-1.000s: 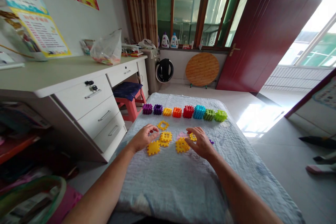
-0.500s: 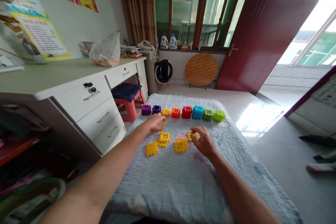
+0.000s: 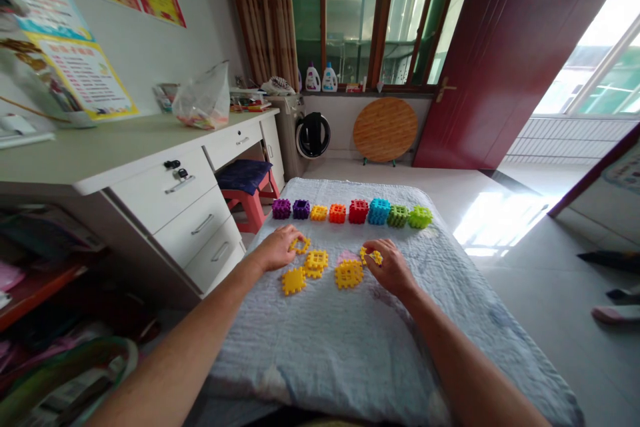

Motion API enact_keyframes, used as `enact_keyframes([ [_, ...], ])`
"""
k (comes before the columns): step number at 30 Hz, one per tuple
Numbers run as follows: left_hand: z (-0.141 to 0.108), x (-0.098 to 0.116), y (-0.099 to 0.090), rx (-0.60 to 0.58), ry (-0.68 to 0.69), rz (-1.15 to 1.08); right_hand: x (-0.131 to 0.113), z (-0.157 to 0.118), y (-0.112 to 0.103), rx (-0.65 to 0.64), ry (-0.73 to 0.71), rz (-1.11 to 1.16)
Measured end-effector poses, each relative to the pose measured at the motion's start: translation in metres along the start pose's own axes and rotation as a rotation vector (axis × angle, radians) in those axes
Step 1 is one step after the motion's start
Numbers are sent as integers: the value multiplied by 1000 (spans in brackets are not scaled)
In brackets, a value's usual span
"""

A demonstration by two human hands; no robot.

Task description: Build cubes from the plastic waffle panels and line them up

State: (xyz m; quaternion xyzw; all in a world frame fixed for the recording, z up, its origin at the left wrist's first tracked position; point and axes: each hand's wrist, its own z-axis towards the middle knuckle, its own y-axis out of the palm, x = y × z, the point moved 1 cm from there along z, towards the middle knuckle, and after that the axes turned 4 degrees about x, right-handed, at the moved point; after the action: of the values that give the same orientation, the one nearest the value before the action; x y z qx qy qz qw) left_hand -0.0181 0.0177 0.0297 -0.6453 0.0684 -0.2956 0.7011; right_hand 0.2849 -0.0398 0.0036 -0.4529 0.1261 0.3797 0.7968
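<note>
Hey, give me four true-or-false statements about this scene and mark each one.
1. The left hand touches a hollow, toothed yellow plastic ring. True.
2. The right hand touches a purple plastic cube. False: it is at a toothed yellow plastic piece.
3. The toothed blue plastic block stands between the toothed red block and the toothed dark green block. True.
4. The round brown wooden board lies on the white desk. False: it stands upright on the pale floor.
</note>
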Motion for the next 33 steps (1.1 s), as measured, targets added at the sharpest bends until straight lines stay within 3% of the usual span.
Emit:
enact_keyframes([
  [2,1,-3,-1,24,-8,-31,0,0,0,6,0,-1],
  [8,23,-9,6,-112,-18,-57,0,-1,2,-3,6,-13],
  [11,25,-11,4,-107,-42,-39,2,-1,1,-6,4,-9],
  [17,-23,7,-13,-13,-82,-69,4,-1,0,0,-8,-13],
  [22,-60,32,-9,-52,-49,-46,1,-1,1,-16,-10,-13],
  [33,-58,31,1,-85,-52,-7,1,-1,0,1,-11,-24],
])
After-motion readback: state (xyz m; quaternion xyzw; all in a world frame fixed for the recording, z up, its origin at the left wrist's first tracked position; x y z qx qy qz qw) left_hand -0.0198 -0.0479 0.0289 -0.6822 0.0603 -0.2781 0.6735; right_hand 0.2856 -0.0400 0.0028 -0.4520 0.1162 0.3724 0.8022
